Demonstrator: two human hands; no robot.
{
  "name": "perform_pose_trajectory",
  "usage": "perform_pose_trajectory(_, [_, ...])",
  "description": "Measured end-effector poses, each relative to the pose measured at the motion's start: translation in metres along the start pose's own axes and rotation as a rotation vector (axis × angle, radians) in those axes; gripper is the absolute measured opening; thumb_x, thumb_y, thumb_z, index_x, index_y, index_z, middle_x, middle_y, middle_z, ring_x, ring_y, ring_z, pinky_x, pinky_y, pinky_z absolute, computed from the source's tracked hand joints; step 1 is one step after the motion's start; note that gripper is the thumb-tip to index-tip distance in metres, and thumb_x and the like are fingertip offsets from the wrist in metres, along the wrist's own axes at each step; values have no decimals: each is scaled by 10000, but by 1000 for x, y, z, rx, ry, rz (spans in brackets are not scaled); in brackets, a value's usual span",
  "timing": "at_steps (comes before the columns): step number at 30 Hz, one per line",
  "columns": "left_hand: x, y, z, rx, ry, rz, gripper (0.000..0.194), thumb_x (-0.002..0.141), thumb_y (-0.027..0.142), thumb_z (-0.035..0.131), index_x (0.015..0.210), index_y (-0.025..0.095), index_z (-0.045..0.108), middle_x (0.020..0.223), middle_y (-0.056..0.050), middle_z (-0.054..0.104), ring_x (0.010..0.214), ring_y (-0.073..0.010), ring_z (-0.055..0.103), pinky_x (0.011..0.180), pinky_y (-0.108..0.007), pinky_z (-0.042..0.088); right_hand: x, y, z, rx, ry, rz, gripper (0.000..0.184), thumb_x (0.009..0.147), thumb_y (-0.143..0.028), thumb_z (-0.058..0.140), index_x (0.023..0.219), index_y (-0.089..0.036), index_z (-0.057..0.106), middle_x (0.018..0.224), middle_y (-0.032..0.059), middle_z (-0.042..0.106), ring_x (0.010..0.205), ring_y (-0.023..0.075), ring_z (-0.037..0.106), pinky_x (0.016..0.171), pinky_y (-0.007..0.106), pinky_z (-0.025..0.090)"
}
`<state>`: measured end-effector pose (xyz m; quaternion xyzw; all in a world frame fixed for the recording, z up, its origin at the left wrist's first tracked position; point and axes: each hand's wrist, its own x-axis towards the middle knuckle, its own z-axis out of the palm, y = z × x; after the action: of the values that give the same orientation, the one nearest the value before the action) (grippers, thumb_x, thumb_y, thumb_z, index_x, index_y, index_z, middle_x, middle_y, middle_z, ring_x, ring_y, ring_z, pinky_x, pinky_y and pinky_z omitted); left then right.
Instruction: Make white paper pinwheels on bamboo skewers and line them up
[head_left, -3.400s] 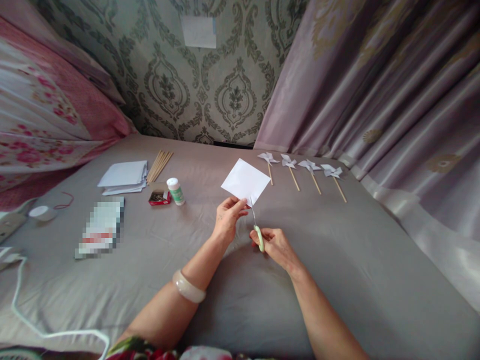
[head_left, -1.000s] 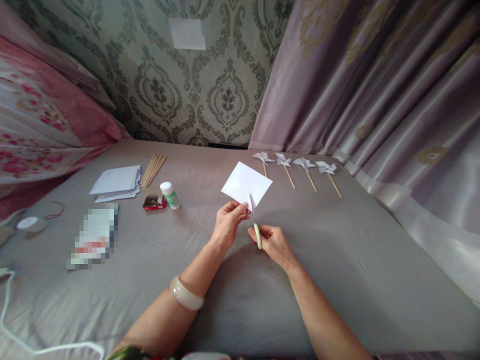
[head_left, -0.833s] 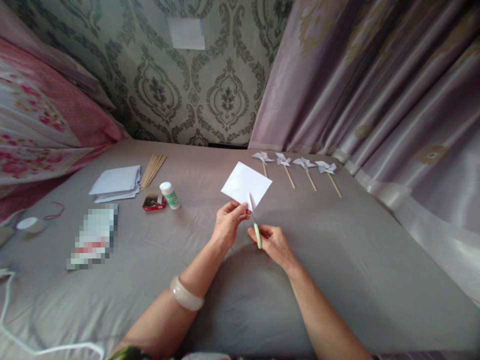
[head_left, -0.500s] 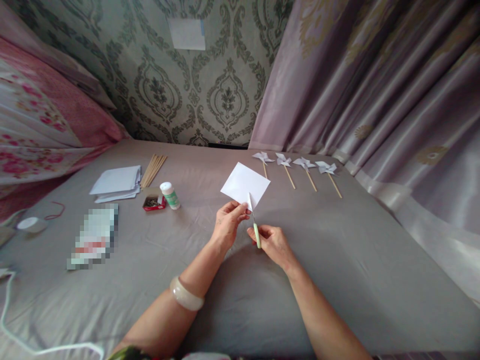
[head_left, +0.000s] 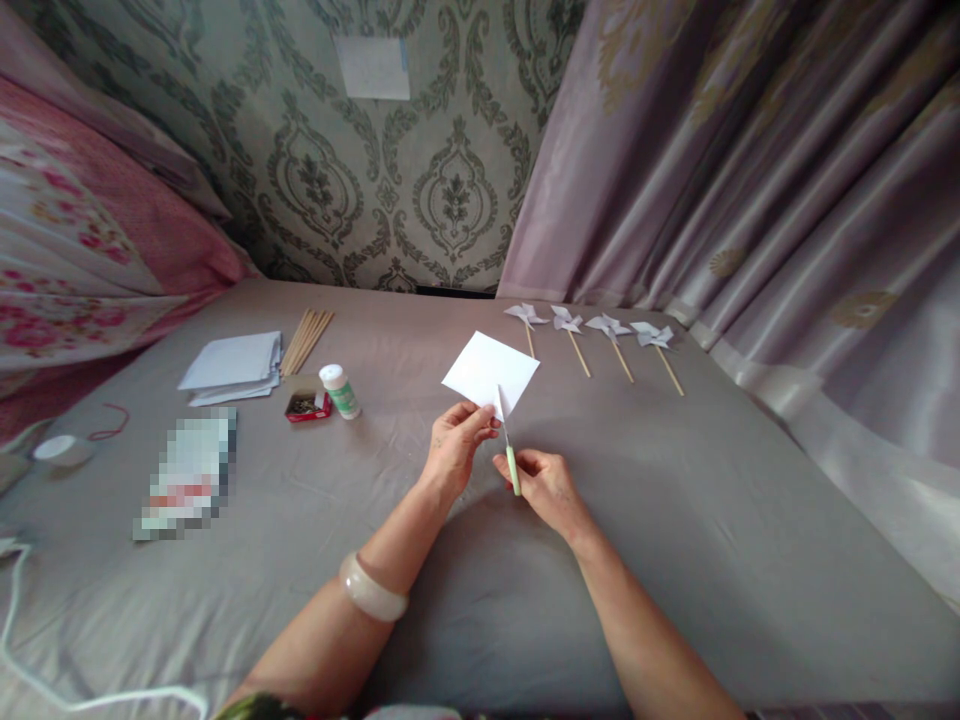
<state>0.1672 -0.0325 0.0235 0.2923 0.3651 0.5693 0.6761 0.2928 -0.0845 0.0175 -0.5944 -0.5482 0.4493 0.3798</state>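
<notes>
In the middle of the head view, my left hand (head_left: 456,445) pinches the near corner of a square sheet of white paper (head_left: 487,365). My right hand (head_left: 546,487) is closed around the pale green handles of a pair of scissors (head_left: 513,468). One blade lies over the paper, pointing up from its near corner, just right of my left thumb. The other blade is mostly hidden. Both hands are close together above the grey sheet.
Several paper pinwheels on sticks (head_left: 610,328) lie in a row at the back right. On the left are folded white papers (head_left: 231,362), wooden sticks (head_left: 306,342), a red box of small metal pieces (head_left: 307,404), a white-green bottle (head_left: 340,392) and a blurred packet (head_left: 187,475).
Since the earliest frame, the scissor blade has come further up over the paper and the view has shifted slightly. In the last second, the paper's far corner has dipped a little.
</notes>
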Motion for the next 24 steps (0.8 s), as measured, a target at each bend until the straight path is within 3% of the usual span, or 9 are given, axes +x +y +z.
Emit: perform_pose_trajectory(24, [1, -5, -2, -23, -9, 12, 232, 607, 274, 792, 632, 135, 608, 600, -6, 616, 577, -85, 576, 585, -202, 454, 1, 2, 2, 61, -18, 1, 427, 688, -547, 658, 544, -174, 508, 511, -25, 456, 516, 98, 379, 480, 236, 289])
